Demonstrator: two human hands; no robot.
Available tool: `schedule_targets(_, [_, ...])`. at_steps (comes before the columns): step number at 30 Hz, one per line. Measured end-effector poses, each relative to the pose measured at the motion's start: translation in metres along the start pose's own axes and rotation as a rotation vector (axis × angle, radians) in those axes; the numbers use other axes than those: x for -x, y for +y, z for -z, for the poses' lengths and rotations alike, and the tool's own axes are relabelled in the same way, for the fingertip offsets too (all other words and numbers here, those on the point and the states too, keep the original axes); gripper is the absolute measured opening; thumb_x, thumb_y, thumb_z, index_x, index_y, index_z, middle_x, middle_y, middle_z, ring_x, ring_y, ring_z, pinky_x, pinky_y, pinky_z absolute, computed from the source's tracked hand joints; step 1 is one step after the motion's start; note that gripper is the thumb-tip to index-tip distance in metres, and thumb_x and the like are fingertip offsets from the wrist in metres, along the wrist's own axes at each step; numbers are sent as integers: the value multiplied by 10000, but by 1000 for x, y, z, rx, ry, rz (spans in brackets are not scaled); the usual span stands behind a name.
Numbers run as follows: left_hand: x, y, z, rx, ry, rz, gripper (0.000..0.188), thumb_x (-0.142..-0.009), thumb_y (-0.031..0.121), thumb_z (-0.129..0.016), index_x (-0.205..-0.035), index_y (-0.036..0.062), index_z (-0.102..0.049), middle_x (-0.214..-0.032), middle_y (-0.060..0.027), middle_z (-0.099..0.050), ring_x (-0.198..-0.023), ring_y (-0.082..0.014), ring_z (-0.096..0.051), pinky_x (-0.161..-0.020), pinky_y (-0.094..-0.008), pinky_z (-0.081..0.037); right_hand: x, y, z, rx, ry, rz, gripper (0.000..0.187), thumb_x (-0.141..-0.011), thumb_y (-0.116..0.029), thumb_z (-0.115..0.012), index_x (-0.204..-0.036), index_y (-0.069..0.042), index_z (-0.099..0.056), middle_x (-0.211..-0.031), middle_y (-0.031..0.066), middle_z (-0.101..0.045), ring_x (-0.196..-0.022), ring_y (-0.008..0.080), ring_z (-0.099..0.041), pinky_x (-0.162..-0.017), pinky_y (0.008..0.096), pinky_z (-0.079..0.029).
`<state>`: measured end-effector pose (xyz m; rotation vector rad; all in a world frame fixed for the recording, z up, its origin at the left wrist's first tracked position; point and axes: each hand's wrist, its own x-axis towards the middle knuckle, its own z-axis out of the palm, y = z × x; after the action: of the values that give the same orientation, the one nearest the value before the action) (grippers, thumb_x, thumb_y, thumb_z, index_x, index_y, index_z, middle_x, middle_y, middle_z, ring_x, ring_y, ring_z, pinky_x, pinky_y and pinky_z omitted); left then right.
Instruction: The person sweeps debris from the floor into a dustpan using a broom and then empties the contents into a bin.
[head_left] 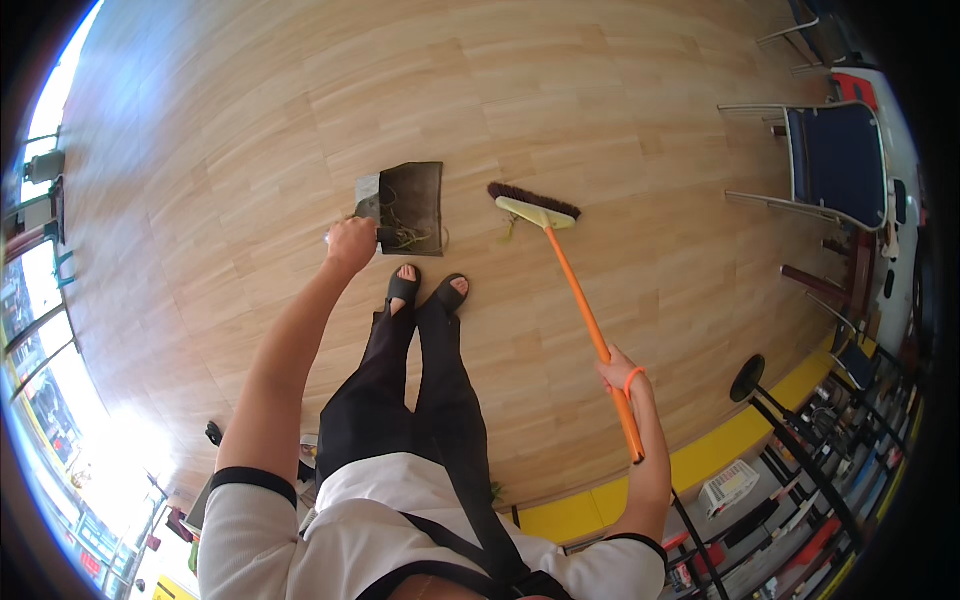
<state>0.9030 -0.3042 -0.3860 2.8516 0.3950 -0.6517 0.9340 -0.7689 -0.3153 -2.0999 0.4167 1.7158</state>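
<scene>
My left hand [352, 245] is closed round the handle of a dark grey dustpan [428, 205], which rests on the wood-look floor just ahead of my feet. Some thin greenish-brown plant scraps [405, 232] lie in the pan. My right hand [622, 371], with an orange band at the wrist, grips the orange pole of a broom [578, 285]. The broom's pale head with dark bristles sits to the right of the dustpan, apart from it. A small yellow-green scrap [509, 230] is beside the broom head.
My feet in dark slippers [403, 290] stand just below the dustpan. Blue metal-framed chairs [835, 160] are at the far right. A yellow-edged shelf [725, 445] with many goods runs along the lower right. Bright windows [60, 370] line the left.
</scene>
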Motion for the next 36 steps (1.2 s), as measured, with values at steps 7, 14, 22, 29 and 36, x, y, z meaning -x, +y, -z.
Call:
schedule_targets(7, [-1,-6,-13,-9,3,-30,112,-628,91,-426,-631,50,-530,-671,-142,-533,-692,-280,-509,-608,-359,-408,6,71,-19,-552,96,63,137,-700,-115,-414,-769,-34,-327,-449,19,-358,-324,99,-355,-301,232,-316])
schedule_targets(14, [-7,2,-6,-35,-52,-19,105,-619,95,-442,-664,62,-532,-657,-141,-534,-684,-282,-509,-584,-371,-408,-106,16,-3,-599,258,244,93,-661,-121,-415,-646,-45,-364,-396,41,-382,-319,129,-369,-317,256,-313])
schedule_targets(22, [0,2,-4,-49,-49,-33,111,-631,114,-451,-686,71,-537,-666,-131,-540,-671,-269,-517,-578,-370,-409,-129,-1,-100,-297,196,-31,453,-672,-118,-357,-1052,31,-162,-461,92,-420,-406,177,-477,-384,315,-377])
schedule_targets(29, [-1,-2,-10,-47,-61,-61,126,-628,93,-433,-646,39,-546,-680,-152,-539,-693,-282,-517,-608,-361,-406,-30,51,-123,-373,51,16,332,-721,-175,-415,-963,-8,-263,-535,69,-426,-369,137,-420,-353,263,-364])
schedule_targets(36, [8,2,-5,-31,-118,-5,153,-645,87,-417,-661,30,-559,-715,-173,-536,-707,-297,-521,-612,-368,-413,-11,94,-135,-673,272,-15,183,-721,-165,-434,-712,6,-368,-494,47,-409,-399,125,-421,-356,251,-357])
